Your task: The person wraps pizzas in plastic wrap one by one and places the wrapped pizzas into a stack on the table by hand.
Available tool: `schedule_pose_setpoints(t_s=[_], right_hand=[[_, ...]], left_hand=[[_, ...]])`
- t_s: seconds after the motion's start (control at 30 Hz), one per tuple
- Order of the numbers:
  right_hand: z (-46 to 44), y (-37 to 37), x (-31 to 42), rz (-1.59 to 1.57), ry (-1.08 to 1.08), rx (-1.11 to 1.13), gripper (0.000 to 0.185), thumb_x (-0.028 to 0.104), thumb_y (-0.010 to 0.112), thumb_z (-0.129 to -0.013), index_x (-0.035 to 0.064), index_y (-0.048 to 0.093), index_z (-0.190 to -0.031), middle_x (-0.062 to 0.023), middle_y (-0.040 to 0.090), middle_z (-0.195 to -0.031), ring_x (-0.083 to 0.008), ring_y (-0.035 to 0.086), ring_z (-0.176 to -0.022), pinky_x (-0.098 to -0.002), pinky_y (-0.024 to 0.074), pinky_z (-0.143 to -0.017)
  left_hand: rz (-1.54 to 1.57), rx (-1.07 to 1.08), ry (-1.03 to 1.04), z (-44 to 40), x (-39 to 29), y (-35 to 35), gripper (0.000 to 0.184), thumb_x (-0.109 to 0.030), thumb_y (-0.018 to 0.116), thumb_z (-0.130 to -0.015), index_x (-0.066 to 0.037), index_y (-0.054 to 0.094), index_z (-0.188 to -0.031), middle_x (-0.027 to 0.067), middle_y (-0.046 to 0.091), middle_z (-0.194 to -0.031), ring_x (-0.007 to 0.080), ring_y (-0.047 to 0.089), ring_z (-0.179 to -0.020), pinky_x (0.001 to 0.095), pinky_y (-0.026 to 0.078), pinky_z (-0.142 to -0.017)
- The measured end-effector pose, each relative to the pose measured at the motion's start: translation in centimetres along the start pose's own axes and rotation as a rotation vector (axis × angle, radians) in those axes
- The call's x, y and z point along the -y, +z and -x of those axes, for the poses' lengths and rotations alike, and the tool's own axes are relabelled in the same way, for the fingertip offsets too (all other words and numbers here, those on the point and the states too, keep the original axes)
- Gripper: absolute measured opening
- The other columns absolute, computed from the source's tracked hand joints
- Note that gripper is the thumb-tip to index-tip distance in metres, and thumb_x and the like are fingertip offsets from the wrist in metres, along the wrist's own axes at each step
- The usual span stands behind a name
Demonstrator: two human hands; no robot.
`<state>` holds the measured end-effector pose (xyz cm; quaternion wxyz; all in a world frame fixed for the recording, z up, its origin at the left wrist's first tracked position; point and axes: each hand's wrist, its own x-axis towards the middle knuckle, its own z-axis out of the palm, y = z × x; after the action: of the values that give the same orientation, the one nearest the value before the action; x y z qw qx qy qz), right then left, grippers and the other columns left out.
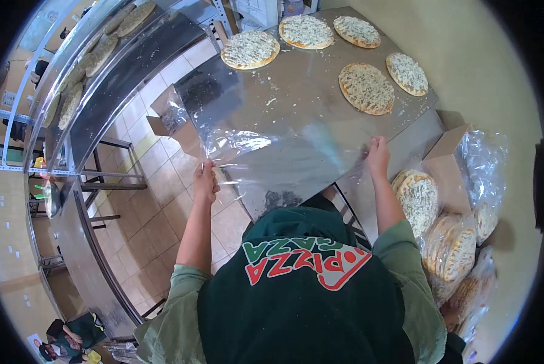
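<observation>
Grips clear plastic film at its left edge in the curled fingers of the left hand, and pinches its right edge with the right hand. Holds it spread taut over the near part of the table. Faces five topped pizzas on the far part, touching none. Has bagged pizzas at near right, beside an open cardboard box.
</observation>
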<state>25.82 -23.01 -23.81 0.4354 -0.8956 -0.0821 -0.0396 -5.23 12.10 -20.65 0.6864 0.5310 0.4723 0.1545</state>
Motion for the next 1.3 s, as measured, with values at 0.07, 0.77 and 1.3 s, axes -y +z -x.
schedule_pose_setpoints(t_s=[0.07,0.77,1.3], right_hand=[[0.2,-0.1,-0.7,0.135,-0.048,0.024,0.019,0.02,0.043,-0.092,0.0038,0.048,-0.099,-0.0191,0.062,-0.084,-0.0372,0.059,-0.075,-0.0432,0.045,-0.064],[2.9,-5.3,0.1,-0.053,0.356,0.579,0.077,-0.005,0.051,-0.078,0.0173,0.013,-0.14,-0.0186,0.056,-0.098,-0.0216,0.059,-0.074,-0.0315,0.0491,-0.065],[2.2,-7.2,1.0,-0.163,0.315,0.55,0.077,-0.001,0.054,-0.076,0.0154,0.014,-0.14,-0.0087,0.056,-0.085,-0.0171,0.058,-0.078,-0.0291,0.0486,-0.064]], left_hand=[[-0.1,-0.079,-0.04,-1.2,1.0,-0.8,0.039,-0.046,0.053,-0.086,-0.007,0.05,-0.089,-0.0034,0.038,-0.057,0.007,0.034,-0.043,0.0238,0.026,-0.034],[-1.513,0.546,0.73,4.5,1.0,11.9,0.115,-0.056,0.075,-0.049,-0.014,0.019,-0.14,0.0181,0.012,-0.145,0.0393,0.015,-0.132,0.0503,0.017,-0.105],[-1.474,0.625,0.704,-0.4,-2.3,13.6,0.099,-0.053,0.071,-0.061,-0.019,0.022,-0.14,0.0146,0.017,-0.145,0.0388,0.018,-0.131,0.0562,0.024,-0.099]])
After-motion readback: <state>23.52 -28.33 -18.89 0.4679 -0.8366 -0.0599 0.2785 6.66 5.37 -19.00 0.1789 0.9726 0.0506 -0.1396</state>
